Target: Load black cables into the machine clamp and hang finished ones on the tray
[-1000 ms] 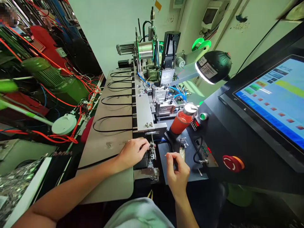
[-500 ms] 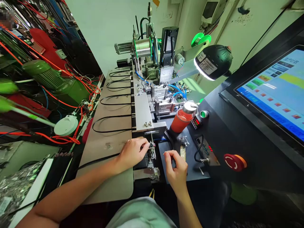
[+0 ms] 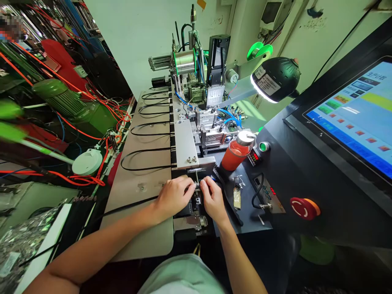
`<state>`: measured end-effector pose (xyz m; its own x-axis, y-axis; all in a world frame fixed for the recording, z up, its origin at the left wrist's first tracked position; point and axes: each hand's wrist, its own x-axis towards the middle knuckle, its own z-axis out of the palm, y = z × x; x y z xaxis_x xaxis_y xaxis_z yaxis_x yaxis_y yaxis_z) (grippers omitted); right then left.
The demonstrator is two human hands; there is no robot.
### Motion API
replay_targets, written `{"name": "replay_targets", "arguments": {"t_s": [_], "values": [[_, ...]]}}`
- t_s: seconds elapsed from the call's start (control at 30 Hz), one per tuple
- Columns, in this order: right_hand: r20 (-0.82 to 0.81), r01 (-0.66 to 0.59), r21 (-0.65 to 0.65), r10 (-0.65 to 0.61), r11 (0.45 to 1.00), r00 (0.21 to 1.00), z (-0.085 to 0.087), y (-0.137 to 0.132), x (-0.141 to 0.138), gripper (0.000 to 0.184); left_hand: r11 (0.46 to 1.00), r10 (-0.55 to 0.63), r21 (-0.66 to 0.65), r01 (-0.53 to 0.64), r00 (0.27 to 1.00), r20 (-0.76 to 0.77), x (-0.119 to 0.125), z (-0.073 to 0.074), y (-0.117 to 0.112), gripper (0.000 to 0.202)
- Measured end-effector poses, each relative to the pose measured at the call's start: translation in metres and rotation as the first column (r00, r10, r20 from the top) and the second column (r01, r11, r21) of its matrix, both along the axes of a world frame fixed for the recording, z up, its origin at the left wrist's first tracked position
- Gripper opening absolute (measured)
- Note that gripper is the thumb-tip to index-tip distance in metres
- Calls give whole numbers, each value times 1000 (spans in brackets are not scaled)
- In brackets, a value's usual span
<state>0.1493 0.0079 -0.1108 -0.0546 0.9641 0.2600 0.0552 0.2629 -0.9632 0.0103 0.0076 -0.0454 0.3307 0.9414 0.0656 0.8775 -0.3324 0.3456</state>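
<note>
A black cable point(image 3: 131, 206) runs across the flat beige plate point(image 3: 143, 241) and disappears beneath my left hand point(image 3: 176, 197). Thumb and forefinger of that hand are pinched together on the cable's end, at a small metal fixture point(image 3: 197, 199). Close on the other side, my right hand point(image 3: 213, 200) pinches at the same spot; whatever lies between its fingertips is too small to make out. The two sets of fingertips almost meet, just in front of a metal block point(image 3: 205, 164). More black cable loops point(image 3: 137, 159) lie farther up the plate, their ends in the machine's rail point(image 3: 184, 143).
Right of my hands stand a red bottle point(image 3: 235, 155) and a small clear container of tiny metal parts point(image 3: 237, 198). A lit lamp point(image 3: 275, 79), a red emergency stop button point(image 3: 304, 208) and a touchscreen point(image 3: 355, 110) flank the right side. Scrap metal point(image 3: 27, 237) lies at lower left.
My right hand has moved left and forward from beside the small container to the fixture, next to my left hand. The left hand has stayed nearly in place.
</note>
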Motion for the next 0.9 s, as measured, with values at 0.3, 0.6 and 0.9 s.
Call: {"name": "replay_targets", "arguments": {"t_s": [0.3,0.6,0.9], "values": [[-80,43,-28,-45,999,996,-8,-2,-6,33,896,-249,289,336,921,-300,-14,-1,-11,32],[84,145,29,-147,989,986,-3,-4,9,28,927,-246,223,301,938,-244,-17,1,-8,25],[244,196,341,-288,919,926,4,-18,19,23,986,-92,112,123,964,-248,-16,0,-8,20]]}}
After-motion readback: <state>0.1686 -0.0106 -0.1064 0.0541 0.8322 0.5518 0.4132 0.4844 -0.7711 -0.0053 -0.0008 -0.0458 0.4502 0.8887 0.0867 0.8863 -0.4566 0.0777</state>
